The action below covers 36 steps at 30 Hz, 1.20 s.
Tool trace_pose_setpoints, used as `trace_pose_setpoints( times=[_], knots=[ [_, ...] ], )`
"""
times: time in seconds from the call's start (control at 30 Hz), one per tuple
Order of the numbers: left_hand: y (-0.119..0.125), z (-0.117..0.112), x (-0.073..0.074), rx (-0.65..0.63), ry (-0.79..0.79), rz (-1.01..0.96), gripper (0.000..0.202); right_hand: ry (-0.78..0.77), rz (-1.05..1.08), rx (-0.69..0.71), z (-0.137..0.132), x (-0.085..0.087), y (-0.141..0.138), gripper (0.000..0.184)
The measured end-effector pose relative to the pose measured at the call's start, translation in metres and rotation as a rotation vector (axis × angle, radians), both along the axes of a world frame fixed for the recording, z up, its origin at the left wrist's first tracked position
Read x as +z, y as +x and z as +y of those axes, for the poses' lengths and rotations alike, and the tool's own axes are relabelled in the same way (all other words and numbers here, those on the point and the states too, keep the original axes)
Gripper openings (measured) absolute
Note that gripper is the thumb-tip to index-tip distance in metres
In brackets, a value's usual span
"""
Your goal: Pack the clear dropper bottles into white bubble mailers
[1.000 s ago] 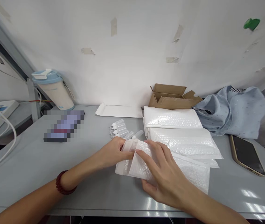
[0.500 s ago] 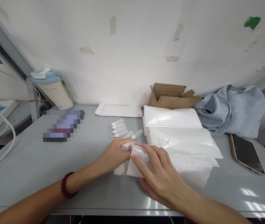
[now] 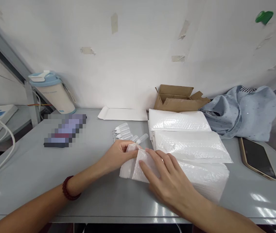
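A white bubble mailer [image 3: 201, 181] lies on the grey table [image 3: 31, 168] in front of me. My left hand [image 3: 117, 157] pinches its open end, fingers closed on the flap. Fingers stretched out, my right hand [image 3: 169, 181] lies flat on top of the mailer and presses it down. Just behind the hands lies a row of several small clear dropper bottles [image 3: 125, 133]. A red bead bracelet [image 3: 67, 191] is on my left wrist.
A stack of bubble mailers [image 3: 186, 136] sits right of centre, with an open cardboard box [image 3: 177, 98] behind it. A blue cloth [image 3: 245, 110] and a phone [image 3: 257, 157] lie at right. A blue-lidded jug [image 3: 51, 92], a flat white envelope [image 3: 123, 114] and a dark pixelated object [image 3: 65, 131] stand left.
The mailer's open end has been folded and pressed closer to the table. Both hands stayed on it, shifting only slightly.
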<state>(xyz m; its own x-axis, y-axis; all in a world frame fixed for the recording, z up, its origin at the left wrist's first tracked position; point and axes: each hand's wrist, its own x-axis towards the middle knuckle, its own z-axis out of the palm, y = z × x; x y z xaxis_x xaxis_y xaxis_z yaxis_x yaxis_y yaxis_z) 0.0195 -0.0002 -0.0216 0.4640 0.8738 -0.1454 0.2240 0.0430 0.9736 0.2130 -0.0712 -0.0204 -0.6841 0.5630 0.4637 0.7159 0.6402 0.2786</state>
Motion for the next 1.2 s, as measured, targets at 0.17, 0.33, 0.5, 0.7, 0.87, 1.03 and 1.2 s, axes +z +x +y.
trace_pose_setpoints(
  times=[0.17,0.33,0.5,0.7,0.87,1.03,1.2],
  knots=[
    [-0.013,0.018,-0.005,0.191,0.386,0.217,0.026,0.016,0.057,-0.077,0.005,0.008,0.011,0.044],
    [-0.012,0.022,-0.029,0.197,0.872,0.546,0.020,0.018,0.089,-0.118,0.007,0.012,0.012,0.045],
    [-0.004,0.019,-0.037,0.159,0.985,0.528,0.017,-0.052,0.145,-0.119,0.008,0.012,0.013,0.050],
    [-0.007,0.023,-0.017,0.274,0.634,0.339,0.015,-0.219,0.324,-0.089,0.009,0.009,0.016,0.066],
    [-0.027,0.025,0.019,0.429,0.355,0.093,0.015,-0.175,0.322,-0.110,0.008,0.009,0.013,0.065],
    [-0.037,0.019,0.041,0.440,0.422,0.039,0.008,-0.171,0.310,-0.127,0.009,0.009,0.011,0.063],
    [-0.023,0.005,0.027,0.316,0.522,0.083,0.006,-0.189,0.331,-0.131,0.009,0.007,0.010,0.063]
  ],
)
